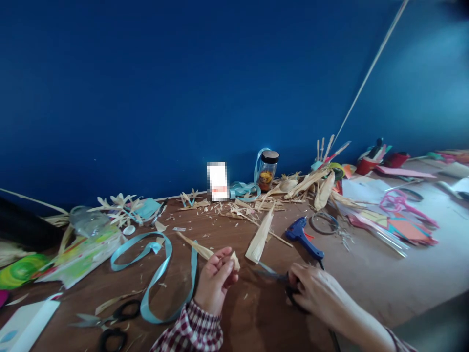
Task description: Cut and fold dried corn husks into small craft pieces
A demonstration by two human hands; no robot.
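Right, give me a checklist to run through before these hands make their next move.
1. Left hand has a grip on the pale husk piece: ok, pinched between thumb and fingers.
2. Right hand has a grip on the black-handled scissors: ok.
3. Left fingers clear of those blades: ok, a gap shows between them.
4. Blue ribbon clear of the blades: ok, it lies on the far side of the left hand.
5. Blue glue gun cool: cannot tell; it lies on its side.
6. Tabletop free of scraps: not ok, husk bits are scattered.
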